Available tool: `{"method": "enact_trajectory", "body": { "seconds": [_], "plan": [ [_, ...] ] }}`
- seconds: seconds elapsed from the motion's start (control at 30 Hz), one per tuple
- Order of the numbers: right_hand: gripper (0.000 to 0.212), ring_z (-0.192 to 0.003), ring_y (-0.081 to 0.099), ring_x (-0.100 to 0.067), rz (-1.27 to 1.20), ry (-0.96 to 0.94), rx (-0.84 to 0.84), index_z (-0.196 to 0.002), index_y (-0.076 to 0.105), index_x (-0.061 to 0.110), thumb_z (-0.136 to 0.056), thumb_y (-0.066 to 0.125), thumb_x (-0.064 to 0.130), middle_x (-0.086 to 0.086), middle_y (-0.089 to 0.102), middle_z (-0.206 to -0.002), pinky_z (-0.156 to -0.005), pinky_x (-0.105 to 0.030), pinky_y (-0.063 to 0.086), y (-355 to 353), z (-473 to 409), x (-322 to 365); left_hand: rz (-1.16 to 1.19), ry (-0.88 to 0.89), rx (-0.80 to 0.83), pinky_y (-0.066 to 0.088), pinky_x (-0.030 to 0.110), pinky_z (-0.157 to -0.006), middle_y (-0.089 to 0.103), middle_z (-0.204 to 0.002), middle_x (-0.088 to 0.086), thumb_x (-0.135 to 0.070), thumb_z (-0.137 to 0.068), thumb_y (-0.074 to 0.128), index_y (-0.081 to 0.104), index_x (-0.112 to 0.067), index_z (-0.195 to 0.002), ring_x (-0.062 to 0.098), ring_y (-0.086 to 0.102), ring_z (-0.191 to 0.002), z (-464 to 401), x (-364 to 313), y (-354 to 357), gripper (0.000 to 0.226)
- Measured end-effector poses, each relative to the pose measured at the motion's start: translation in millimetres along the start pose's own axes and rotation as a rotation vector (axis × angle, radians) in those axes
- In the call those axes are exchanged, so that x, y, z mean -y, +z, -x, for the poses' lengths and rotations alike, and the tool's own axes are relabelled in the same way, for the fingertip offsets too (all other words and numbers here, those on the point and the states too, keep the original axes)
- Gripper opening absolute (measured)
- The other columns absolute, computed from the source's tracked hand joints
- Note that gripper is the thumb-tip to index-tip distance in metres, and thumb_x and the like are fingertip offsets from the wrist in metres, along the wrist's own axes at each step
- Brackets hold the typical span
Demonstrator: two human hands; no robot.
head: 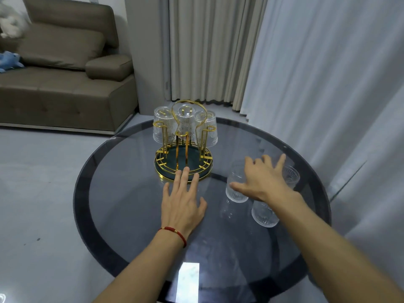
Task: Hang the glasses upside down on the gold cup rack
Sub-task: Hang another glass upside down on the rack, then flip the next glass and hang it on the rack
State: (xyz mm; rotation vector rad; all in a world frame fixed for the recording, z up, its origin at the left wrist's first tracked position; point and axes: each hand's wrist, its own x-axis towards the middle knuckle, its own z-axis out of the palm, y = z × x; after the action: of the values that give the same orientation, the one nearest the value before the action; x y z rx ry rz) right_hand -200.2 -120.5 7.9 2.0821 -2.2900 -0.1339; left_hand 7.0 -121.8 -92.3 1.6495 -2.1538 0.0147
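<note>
The gold cup rack (183, 165) with a dark green base stands at the far middle of the round glass table (131, 215). Three ribbed clear glasses hang upside down on its back pegs: left (161, 127), middle (185, 119), right (207, 130). Its front pegs are bare. Three more ribbed glasses stand on the table to the right: one (236, 189) under my right thumb, one (264, 215) below my right wrist, one (290, 176) beyond my fingers. My right hand (262, 178) hovers spread over them. My left hand (183, 202) lies spread, fingertips at the rack's base.
A brown sofa (65, 84) with soft toys stands at the back left. Curtains (306, 84) hang behind and to the right of the table. A bright light reflection (188, 281) shows on the table's near edge. Grey floor surrounds the table.
</note>
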Motion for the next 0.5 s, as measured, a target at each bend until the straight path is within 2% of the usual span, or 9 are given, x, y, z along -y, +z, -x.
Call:
{"method": "enact_trajectory", "body": {
  "seconds": [0.1, 0.17, 0.23, 0.27, 0.3, 0.37, 0.43, 0.5],
  "plan": [
    [0.081, -0.138, 0.041, -0.037, -0.023, -0.008, -0.088, -0.131, 0.052, 0.012, -0.082, 0.051, 0.077, -0.015, 0.064, -0.124, -0.116, -0.077, -0.005, 2, 1, 1, 0.274, 0.005, -0.14, 0.037, 0.045, -0.115, 0.044, -0.153, 0.01, -0.026, -0.091, 0.064, 0.05, -0.015, -0.142, 0.028, 0.035, -0.144, 3, -15, -13, 0.054],
    [0.082, -0.132, 0.048, -0.033, -0.031, -0.055, -0.147, -0.136, 0.051, 0.016, -0.078, 0.056, 0.075, -0.012, 0.064, -0.122, -0.118, -0.073, -0.005, 2, 6, 3, 0.569, -0.018, -0.219, 0.05, 0.033, -0.1, 0.062, -0.128, 0.004, -0.014, -0.088, 0.067, 0.064, -0.014, -0.125, 0.019, 0.057, -0.12, 4, -26, -25, 0.037],
    [0.087, -0.129, 0.047, -0.03, -0.034, -0.143, -0.242, -0.144, 0.046, 0.021, -0.073, 0.064, 0.068, -0.009, 0.059, -0.121, -0.12, -0.07, -0.007, 4, 14, 8, 0.799, -0.075, -0.19, 0.055, 0.026, -0.082, 0.066, -0.115, -0.004, -0.019, -0.087, 0.069, 0.066, -0.023, -0.116, 0.008, 0.063, -0.1, 5, -37, -38, 0.03],
    [0.091, -0.129, 0.045, -0.029, -0.064, -0.189, -0.285, -0.148, 0.042, 0.022, -0.071, 0.068, 0.064, -0.008, 0.055, -0.121, -0.12, -0.068, -0.008, 4, 19, 11, 0.914, -0.103, -0.132, 0.057, 0.028, -0.079, 0.066, -0.115, -0.007, -0.028, -0.085, 0.07, 0.064, -0.028, -0.115, 0.005, 0.065, -0.097, 6, -41, -44, 0.031],
    [0.095, -0.129, 0.043, -0.029, -0.114, -0.231, -0.329, -0.15, 0.039, 0.023, -0.069, 0.071, 0.059, -0.007, 0.051, -0.12, -0.119, -0.066, -0.009, 5, 25, 14, 1.057, -0.138, -0.052, 0.059, 0.033, -0.079, 0.065, -0.117, -0.008, -0.038, -0.081, 0.072, 0.061, -0.032, -0.117, 0.005, 0.066, -0.098, 7, -46, -49, 0.038],
    [0.1, -0.129, 0.041, -0.029, -0.229, -0.297, -0.402, -0.153, 0.034, 0.023, -0.066, 0.075, 0.054, -0.006, 0.048, -0.121, -0.119, -0.064, -0.007, 5, 36, 20, 1.358, -0.22, 0.1, 0.062, 0.045, -0.082, 0.061, -0.127, 0.001, -0.053, -0.069, 0.078, 0.054, -0.034, -0.129, 0.012, 0.064, -0.11, 9, -52, -59, 0.067],
    [0.103, -0.131, 0.04, -0.026, -0.336, -0.338, -0.442, -0.154, 0.033, 0.022, -0.066, 0.073, 0.056, -0.005, 0.05, -0.126, -0.12, -0.063, -0.001, 6, 47, 26, 1.447, -0.235, 0.148, 0.061, 0.048, -0.085, 0.059, -0.131, 0.006, -0.055, -0.062, 0.084, 0.047, -0.037, -0.138, 0.018, 0.06, -0.12, 10, -50, -67, 0.087],
    [0.099, -0.131, 0.042, -0.024, -0.451, -0.388, -0.457, -0.155, 0.037, 0.021, -0.066, 0.064, 0.057, -0.003, 0.051, -0.133, -0.122, -0.06, 0.014, 6, 57, 31, 1.437, -0.183, 0.157, 0.061, 0.049, -0.086, 0.058, -0.132, 0.004, -0.051, -0.061, 0.087, 0.049, -0.044, -0.137, 0.017, 0.058, -0.123, 14, -46, -71, 0.085]
  ]
}}
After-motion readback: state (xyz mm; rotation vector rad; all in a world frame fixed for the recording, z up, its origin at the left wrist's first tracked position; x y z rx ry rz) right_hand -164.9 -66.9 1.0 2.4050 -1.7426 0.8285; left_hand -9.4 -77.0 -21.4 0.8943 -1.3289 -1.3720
